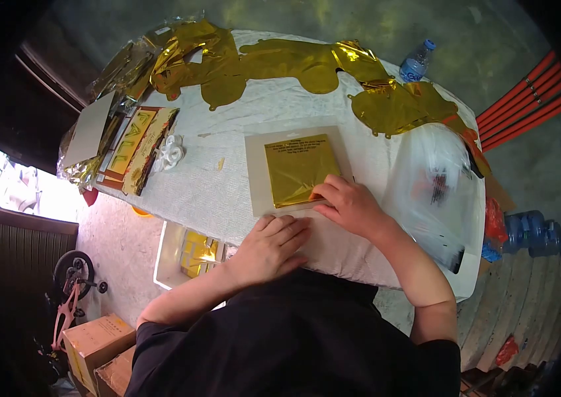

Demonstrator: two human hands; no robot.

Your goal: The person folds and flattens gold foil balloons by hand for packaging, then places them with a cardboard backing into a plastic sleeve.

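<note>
A folded square of gold foil [301, 172] lies in a clear plastic bag [293, 143] with black printed text at its top. Under it is a larger greyish card [256, 173], flat on the table near my body. My right hand [352, 205] is at the foil's lower right corner, thumb and fingers pinched on the bag there. My left hand [274, 243] rests at the card's near edge, fingers laid out flat and slightly bent, holding nothing.
Flattened gold foil balloons [280, 61] line the table's far side, beside a water bottle [416, 61]. Clear plastic bags [429, 182] lie at right. Printed "FALL" packs [136, 149] and a white ribbon roll [170, 152] sit left. A white bin [169, 255] with gold packets stands below.
</note>
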